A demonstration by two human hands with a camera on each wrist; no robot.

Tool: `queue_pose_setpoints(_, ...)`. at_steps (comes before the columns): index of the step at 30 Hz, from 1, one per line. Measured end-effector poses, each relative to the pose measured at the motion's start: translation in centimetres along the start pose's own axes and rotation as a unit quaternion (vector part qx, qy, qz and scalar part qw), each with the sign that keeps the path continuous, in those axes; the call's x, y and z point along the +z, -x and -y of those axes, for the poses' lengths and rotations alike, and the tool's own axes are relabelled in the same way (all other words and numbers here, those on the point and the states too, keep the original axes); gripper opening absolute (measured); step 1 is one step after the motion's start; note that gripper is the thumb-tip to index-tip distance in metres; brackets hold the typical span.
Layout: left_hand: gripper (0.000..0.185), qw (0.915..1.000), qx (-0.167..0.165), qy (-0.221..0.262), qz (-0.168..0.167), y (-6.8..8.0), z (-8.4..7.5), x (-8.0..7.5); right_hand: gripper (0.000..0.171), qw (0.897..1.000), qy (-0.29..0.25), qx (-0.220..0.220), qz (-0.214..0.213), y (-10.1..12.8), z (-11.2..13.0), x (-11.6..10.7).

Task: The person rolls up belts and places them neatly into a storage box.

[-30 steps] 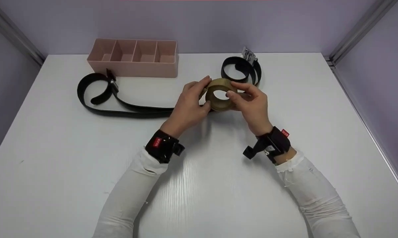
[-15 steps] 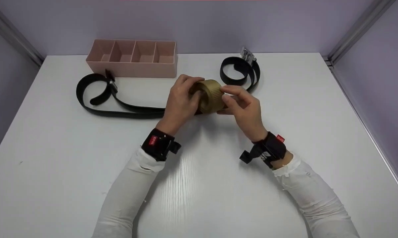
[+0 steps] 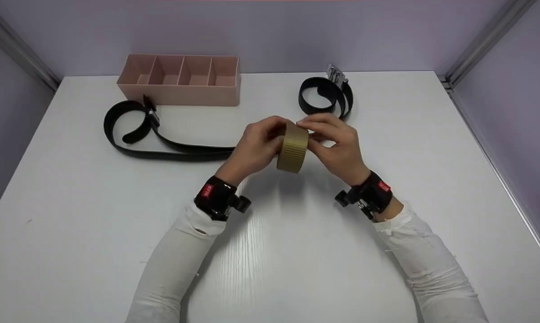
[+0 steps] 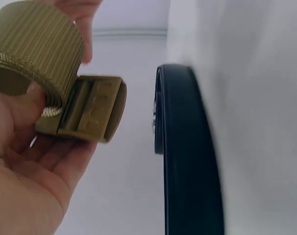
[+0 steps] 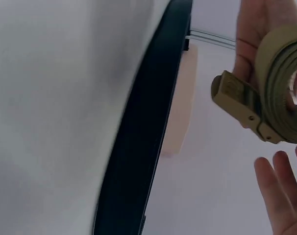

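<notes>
Head view, and we hold the rolled tan belt (image 3: 292, 148) up on edge above the white table (image 3: 72, 224), well in front of the pink organizer box (image 3: 180, 83) at the back. Our left hand (image 3: 256, 148) curls round the roll from one side, fingers wrapped onto its ribbed webbing. Our right hand (image 3: 337, 143) closes on it from the other side, fingertips pinching over the top edge.

Left wrist view shows us more: the tan roll (image 4: 36, 49) sits in our palm (image 4: 26, 171), and its tan buckle (image 4: 87, 110) juts out from the coil, resting across our fingers. Right wrist view catches the same buckle (image 5: 241, 105) hanging off the wound layers (image 5: 281, 63), with our fingertips (image 5: 281, 196) spread just below it.

Now the pink organizer box: four compartments in a row, and from the head view we see only bare pink floors in each of them.

In front of that box and to its left, a long black belt (image 3: 130, 130) lies uncoiled, one end looped, its strap running toward our left hand. To the right of the box, at about the same depth on the table, a second black belt (image 3: 326, 96) sits loosely coiled with a silver buckle (image 3: 337, 72) at its far edge.
</notes>
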State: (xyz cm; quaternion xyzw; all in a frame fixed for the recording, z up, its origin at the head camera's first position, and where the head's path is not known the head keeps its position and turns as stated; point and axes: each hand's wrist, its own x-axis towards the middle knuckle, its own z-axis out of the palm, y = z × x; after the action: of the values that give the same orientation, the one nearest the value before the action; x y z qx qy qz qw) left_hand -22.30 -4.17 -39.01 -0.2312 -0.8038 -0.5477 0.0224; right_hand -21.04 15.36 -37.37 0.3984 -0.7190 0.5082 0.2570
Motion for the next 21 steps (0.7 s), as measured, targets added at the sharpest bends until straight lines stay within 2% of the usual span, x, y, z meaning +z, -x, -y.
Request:
queue_pose_setpoints(3, 0.023, 0.9997, -0.007, 0.011, 0.020, 0.0, 0.0, 0.3, 0.028, 0.999, 0.036, -0.013, -0.022, 0.1, 0.1, 0.1)
queue_pose_setpoints(5, 0.025, 0.9997, -0.013, 0.003, 0.020, -0.1, 0.0, 0.3, 0.028, 0.998, 0.050, -0.017, -0.032, 0.2, -0.1, 0.1)
queue_pose_setpoints(8, 0.025, 0.9997, -0.014, -0.018, -0.010, -0.1, -0.2, -0.2, 0.029, 0.997, 0.064, -0.012, -0.045, 0.7, -1.3, 0.1)
queue_pose_setpoints(11, 0.021, 0.9984, -0.025, -0.016, -0.049, 0.0, -0.6, -0.6, 0.029, 0.995, 0.080, 0.010, -0.053, 1.3, -2.8, 0.0)
queue_pose_setpoints(13, 0.027, 0.9976, -0.038, -0.022, -0.053, 0.1, -1.1, -0.8, 0.028, 0.994, 0.090, 0.030, -0.050, 1.7, -3.7, 0.0)
queue_pose_setpoints(15, 0.040, 0.9968, -0.051, -0.052, -0.032, 0.3, -1.7, -0.8, 0.026, 0.993, 0.099, 0.047, -0.044, 1.9, -4.2, 0.0)
queue_pose_setpoints(18, 0.055, 0.9905, -0.051, -0.128, -0.001, 0.5, -2.3, -0.4, 0.024, 0.991, 0.109, 0.064, -0.036, 2.1, -4.5, 0.0)
queue_pose_setpoints(21, 0.058, 0.9830, -0.038, -0.180, 0.003, 0.7, -2.6, 0.0, 0.022, 0.989, 0.117, 0.075, -0.045, 2.2, -4.5, 0.0)
